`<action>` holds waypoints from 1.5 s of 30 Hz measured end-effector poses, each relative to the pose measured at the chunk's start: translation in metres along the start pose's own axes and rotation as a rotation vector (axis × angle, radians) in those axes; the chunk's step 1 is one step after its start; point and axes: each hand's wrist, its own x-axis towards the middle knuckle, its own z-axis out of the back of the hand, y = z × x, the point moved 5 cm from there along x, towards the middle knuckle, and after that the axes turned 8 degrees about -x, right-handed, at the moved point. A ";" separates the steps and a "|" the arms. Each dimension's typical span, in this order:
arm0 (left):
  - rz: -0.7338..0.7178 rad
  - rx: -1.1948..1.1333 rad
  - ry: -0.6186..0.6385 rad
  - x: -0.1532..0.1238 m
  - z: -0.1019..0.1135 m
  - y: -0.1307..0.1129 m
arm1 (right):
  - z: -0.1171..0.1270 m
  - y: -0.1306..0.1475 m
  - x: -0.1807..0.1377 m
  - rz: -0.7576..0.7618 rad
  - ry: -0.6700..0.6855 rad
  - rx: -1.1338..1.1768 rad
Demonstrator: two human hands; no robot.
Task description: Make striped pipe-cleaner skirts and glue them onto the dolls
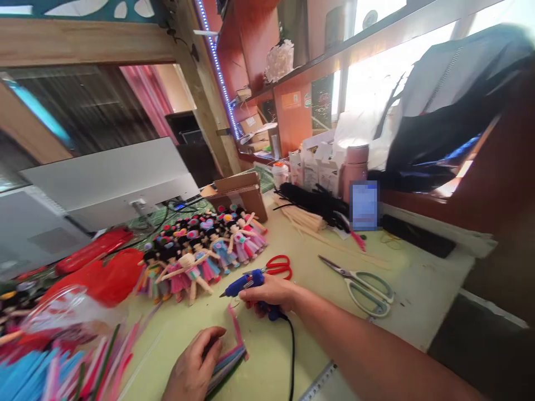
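Note:
My right hand (271,294) is closed around a blue glue gun (242,283), its nozzle pointing left above the table and its black cord trailing down. At the lower middle, my left hand (194,362) has curled fingers against a bundle of pink, blue-grey and green pipe cleaners (228,365). One pink pipe cleaner (236,326) bends upward from the bundle, below the glue gun. Part of the bundle is hidden by my left hand. Red-handled scissors (279,266) lie just behind my right hand. Several small pipe-cleaner dolls (200,250) in colourful dresses crowd the table beyond.
Large scissors (363,284) lie right of my right forearm, with a steel ruler (320,381) at the front. Loose pipe cleaners (54,367) cover the left front. A cardboard box (240,192), black pipe cleaners (313,201) and a pink bottle (356,167) stand farther back.

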 end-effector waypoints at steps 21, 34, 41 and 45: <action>0.167 0.169 -0.463 -0.079 0.105 -0.005 | 0.007 -0.020 -0.002 0.053 0.016 -0.113; 0.376 0.520 -0.276 -0.094 0.099 0.018 | 0.005 -0.009 -0.007 0.018 0.057 -0.082; 0.235 0.480 -0.168 -0.083 0.059 0.003 | 0.003 -0.009 -0.004 0.045 0.086 -0.067; 0.059 0.310 -0.051 -0.069 0.019 -0.023 | 0.003 -0.007 -0.004 0.060 0.090 -0.047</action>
